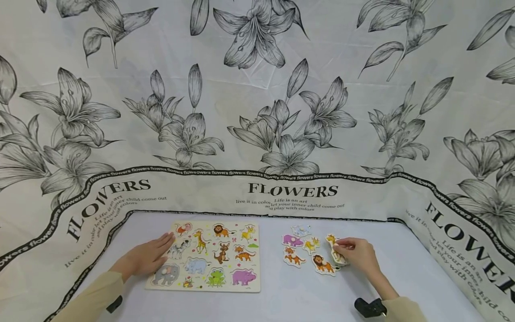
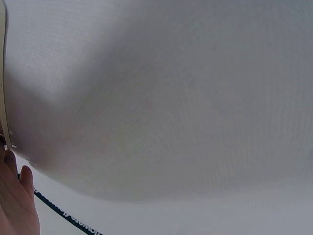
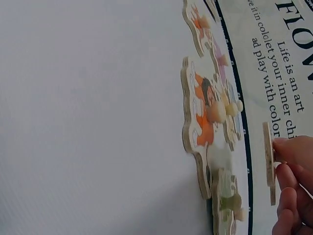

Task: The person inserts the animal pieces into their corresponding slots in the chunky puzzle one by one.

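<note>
My left hand [image 1: 150, 256] rests on the left edge of a wooden puzzle board [image 1: 209, 288] printed with animals, its fingers stretched out beside the zebra [image 1: 178, 249]. In the left wrist view only part of this hand [image 2: 17, 200] shows at the lower left corner. Thumb and fingers of my right hand [image 1: 358, 255] pinch a giraffe puzzle piece [image 1: 332, 243]. The right wrist view shows that piece [image 3: 268, 156] edge-on, raised off the table. Left of it lies a lion piece [image 1: 323, 264] with a wooden knob. A greenish piece [image 3: 227, 200] sits partly hidden under the right hand.
More loose pieces lie near the lion: a purple hippo [image 1: 292, 240], a bluish piece [image 1: 301, 230], a yellow animal [image 1: 311, 244] and an orange one [image 1: 294, 257]. White tabletop [image 1: 277, 295] separates board and pieces. A flower-printed cloth [image 1: 257, 134] rises behind.
</note>
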The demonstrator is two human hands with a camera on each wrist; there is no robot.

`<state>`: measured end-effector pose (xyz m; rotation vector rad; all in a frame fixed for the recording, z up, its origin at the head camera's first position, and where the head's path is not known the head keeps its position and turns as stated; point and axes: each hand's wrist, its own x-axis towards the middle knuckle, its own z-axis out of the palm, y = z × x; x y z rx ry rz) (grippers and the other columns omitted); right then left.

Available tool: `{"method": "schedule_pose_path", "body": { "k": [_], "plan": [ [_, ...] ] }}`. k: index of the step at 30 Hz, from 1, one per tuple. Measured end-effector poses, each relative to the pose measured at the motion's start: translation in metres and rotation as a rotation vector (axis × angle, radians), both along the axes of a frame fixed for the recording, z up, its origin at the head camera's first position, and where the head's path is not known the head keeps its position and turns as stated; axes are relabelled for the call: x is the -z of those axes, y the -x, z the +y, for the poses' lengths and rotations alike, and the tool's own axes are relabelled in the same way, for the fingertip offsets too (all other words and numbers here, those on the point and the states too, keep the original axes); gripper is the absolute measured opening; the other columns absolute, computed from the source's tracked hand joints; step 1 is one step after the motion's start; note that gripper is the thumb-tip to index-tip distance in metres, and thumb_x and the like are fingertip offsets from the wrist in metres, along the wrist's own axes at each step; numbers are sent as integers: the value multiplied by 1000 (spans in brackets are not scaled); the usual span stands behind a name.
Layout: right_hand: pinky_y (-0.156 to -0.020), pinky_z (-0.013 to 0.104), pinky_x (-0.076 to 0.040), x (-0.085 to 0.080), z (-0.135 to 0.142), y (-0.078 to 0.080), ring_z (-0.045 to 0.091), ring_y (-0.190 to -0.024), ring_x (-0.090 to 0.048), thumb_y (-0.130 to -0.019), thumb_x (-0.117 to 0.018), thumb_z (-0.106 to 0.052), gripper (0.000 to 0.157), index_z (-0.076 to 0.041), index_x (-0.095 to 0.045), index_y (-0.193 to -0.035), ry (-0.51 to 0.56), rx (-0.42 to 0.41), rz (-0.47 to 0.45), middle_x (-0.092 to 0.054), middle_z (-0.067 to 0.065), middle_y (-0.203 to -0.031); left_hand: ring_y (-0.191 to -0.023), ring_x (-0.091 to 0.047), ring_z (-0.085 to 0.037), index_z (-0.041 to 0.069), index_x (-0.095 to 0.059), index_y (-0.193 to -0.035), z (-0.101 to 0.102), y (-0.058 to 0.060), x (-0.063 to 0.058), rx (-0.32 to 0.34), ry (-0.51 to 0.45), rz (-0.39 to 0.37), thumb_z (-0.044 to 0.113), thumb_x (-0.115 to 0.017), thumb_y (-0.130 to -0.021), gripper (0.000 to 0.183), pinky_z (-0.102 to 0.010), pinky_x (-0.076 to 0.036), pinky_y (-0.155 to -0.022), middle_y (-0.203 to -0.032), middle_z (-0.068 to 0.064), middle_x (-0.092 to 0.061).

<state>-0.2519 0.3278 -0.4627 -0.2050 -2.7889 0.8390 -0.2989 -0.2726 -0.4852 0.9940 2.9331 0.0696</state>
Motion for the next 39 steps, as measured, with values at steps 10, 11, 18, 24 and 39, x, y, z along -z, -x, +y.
{"method": "schedule_pose_path", "body": {
  "k": [10,11,18,24,39],
  "plan": [
    [-53,22,-36,2,-38,-4,12,-64,-50,-80,-76,-22,20,-6,-76,-93,41,-51,7,-72,7,-85,-139,-35,-41,-3,-38,-144,1,-2,-1,3,-5,0,32,-43,-100,57,-50,-37,-111,-152,-22,-34],
    [-53,22,-36,2,-42,-4,11,-64,-49,-80,-76,-22,19,-7,-76,-93,42,-54,8,-72,5,-83,-139,-35,-41,-3,-38,-144,1,-2,-1,2,-6,2,32,-43,-100,57,-50,-36,-112,-152,-22,-34],
    [-52,21,-34,6,-62,0,11,-63,-47,-79,-78,-22,16,-11,-77,-91,47,-69,17,-70,0,-80,-137,-38,-41,-4,-39,-143,-3,0,5,36,-16,65,31,-44,-100,56,-48,-39,-110,-150,-23,-37],
    [-47,20,-32,5,-78,3,8,-54,-44,-78,-79,-19,13,-12,-77,-88,96,-118,48,-68,-2,-70,-137,-37,-40,-3,-38,-144,-2,0,4,31,-24,49,31,-43,-100,56,-48,-39,-110,-151,-23,-37],
    [-48,18,-34,1,-125,16,7,-57,-45,-76,-81,-18,12,-13,-78,-86,171,-182,53,-63,-5,-67,-140,-34,-40,-3,-38,-144,-1,-1,2,2,0,20,31,-42,-100,57,-48,-37,-112,-153,-21,-33]
  ]
}}
